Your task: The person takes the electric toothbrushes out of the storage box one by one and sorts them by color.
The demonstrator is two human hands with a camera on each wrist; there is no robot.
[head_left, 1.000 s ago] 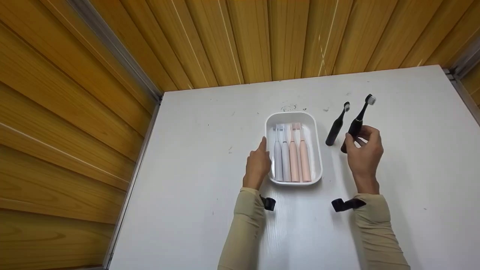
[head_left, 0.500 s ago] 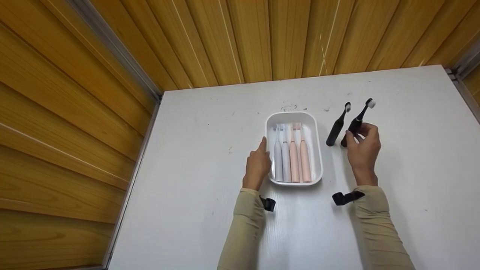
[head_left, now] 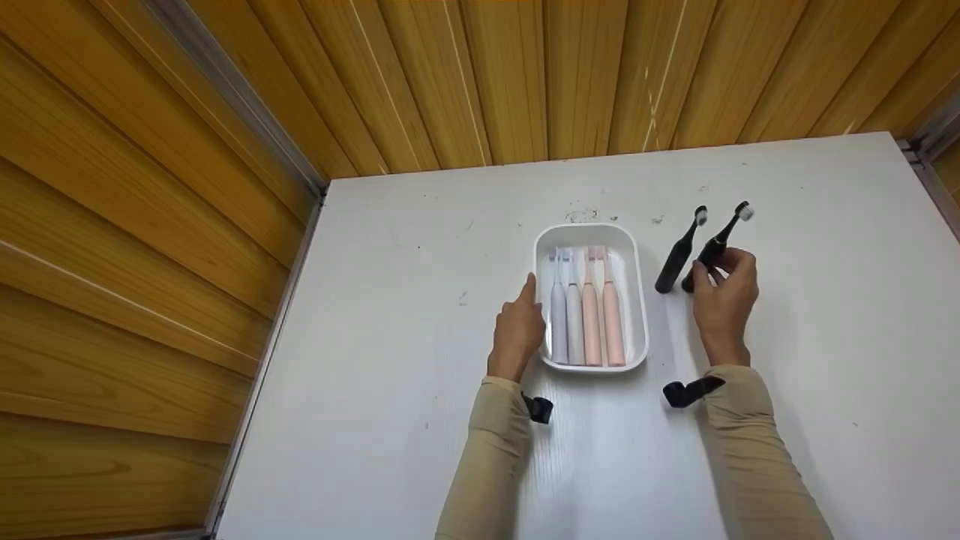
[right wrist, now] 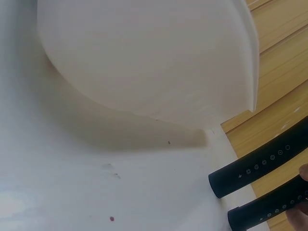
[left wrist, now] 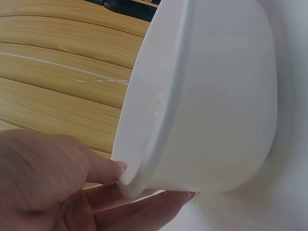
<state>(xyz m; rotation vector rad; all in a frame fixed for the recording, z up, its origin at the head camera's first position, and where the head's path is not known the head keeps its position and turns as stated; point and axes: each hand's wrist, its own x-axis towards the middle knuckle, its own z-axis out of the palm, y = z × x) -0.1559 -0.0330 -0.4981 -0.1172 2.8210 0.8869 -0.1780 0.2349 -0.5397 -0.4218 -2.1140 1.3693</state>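
Observation:
My left hand pinches the left rim of a white plastic tray, thumb inside and fingers outside in the left wrist view. Two pale lavender-grey electric toothbrushes and two pink electric toothbrushes lie side by side in the tray, heads at the far end. To the right, my right hand holds a black electric toothbrush upright by its handle, head up. Just left of it another black electric toothbrush stands upright on its base, apart from the hand. Whether the held base touches the table I cannot tell.
All of this is on a white table with small dark marks. Wood-patterned panels rise behind its back edge and along the left side. A black wrist camera sits on the left sleeve, another camera on the right.
My right hand has brought its black toothbrush slightly down, toward the tabletop beside the standing one. The left hand and the tray have stayed in place.

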